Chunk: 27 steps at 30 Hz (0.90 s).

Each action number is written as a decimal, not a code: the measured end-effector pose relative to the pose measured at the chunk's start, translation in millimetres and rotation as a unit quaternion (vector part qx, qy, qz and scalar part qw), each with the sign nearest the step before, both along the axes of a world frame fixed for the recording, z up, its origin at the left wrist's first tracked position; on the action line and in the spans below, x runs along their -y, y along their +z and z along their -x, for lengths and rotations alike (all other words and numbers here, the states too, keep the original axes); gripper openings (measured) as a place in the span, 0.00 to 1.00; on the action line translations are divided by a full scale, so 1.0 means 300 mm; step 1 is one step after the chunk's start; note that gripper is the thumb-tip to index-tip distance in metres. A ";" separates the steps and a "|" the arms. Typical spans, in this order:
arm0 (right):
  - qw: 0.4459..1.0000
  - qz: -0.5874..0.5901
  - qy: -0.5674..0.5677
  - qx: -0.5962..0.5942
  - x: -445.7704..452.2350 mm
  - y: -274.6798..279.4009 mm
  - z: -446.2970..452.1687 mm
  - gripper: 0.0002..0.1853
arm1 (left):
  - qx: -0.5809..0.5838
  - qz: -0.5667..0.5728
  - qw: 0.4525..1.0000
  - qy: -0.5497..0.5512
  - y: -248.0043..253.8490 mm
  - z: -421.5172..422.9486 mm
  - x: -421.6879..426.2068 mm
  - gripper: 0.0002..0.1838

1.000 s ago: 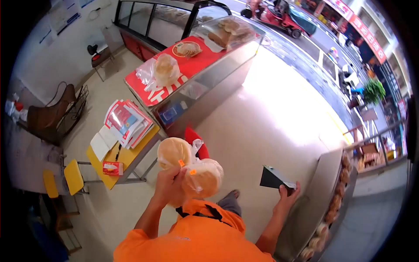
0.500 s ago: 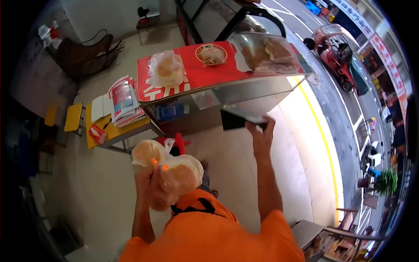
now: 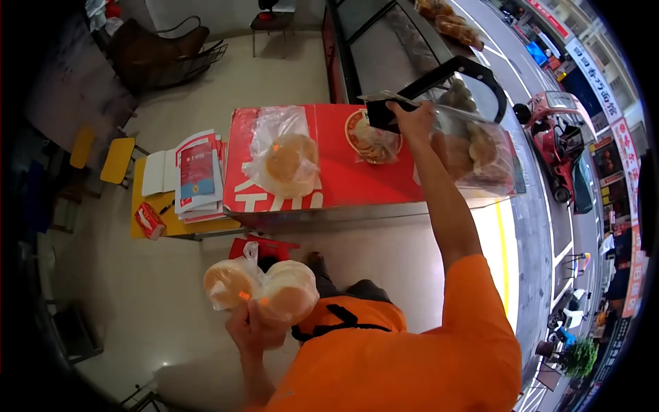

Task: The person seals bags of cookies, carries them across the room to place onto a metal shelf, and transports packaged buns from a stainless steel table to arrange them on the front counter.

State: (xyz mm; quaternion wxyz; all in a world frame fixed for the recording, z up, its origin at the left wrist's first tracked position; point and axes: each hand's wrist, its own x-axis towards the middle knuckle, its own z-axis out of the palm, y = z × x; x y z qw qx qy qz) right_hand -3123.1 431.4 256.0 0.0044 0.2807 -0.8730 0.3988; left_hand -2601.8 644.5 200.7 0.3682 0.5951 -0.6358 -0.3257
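My left hand (image 3: pixel 250 329) is closed on clear plastic bags of round bread buns (image 3: pixel 292 292), each bag marked with a small orange tag. They hang low in front of my orange shirt, short of the counter. My right hand (image 3: pixel 415 122) reaches over the red-topped counter (image 3: pixel 336 189), gripping a flat black object (image 3: pixel 382 113) with a pale upper face; its exact kind is unclear. Just below that object lies a small clear bag of food (image 3: pixel 376 145) on a round printed label. Another bagged round bun (image 3: pixel 292 165) rests on the counter's left part.
A transparent cover over bread (image 3: pixel 473 147) occupies the counter's right end, beside a glass case with a black curved frame (image 3: pixel 473 65). Papers (image 3: pixel 199 172) lie on a yellow table (image 3: pixel 141 220) at left. A red stool (image 3: pixel 281 246) stands below the counter. The street runs along the right.
My right hand has moved forward and up with the black object, from in front of the counter to above it. The view has shifted; my left hand still holds the bagged buns.
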 end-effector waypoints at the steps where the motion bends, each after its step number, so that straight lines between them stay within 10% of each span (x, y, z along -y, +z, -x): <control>1: 1.000 -0.014 -0.015 0.006 0.035 -0.027 0.014 0.51 | 0.003 -0.001 1.000 0.003 0.005 0.008 0.009 0.18; 7: 0.994 -0.096 -0.022 -0.040 0.063 -0.108 -0.029 0.51 | 0.011 -0.018 0.994 0.103 0.044 0.092 0.033 0.18; 17: 0.956 -0.130 0.141 -0.221 -0.029 -0.166 0.108 0.18 | 0.048 -0.008 0.982 0.180 0.127 0.100 0.138 0.21; 21: 0.942 -0.177 0.177 -0.225 -0.038 -0.090 0.070 0.18 | 0.030 -0.023 0.978 0.203 0.174 0.104 0.205 0.22; 25: 0.954 0.040 0.286 -0.083 -0.107 0.002 -0.110 0.29 | 0.056 0.006 0.976 0.210 0.217 0.077 0.300 0.22; 27: 0.863 0.194 0.445 -0.143 -0.124 -0.116 -0.216 0.43 | 0.051 0.003 0.981 0.186 0.259 0.077 0.370 0.22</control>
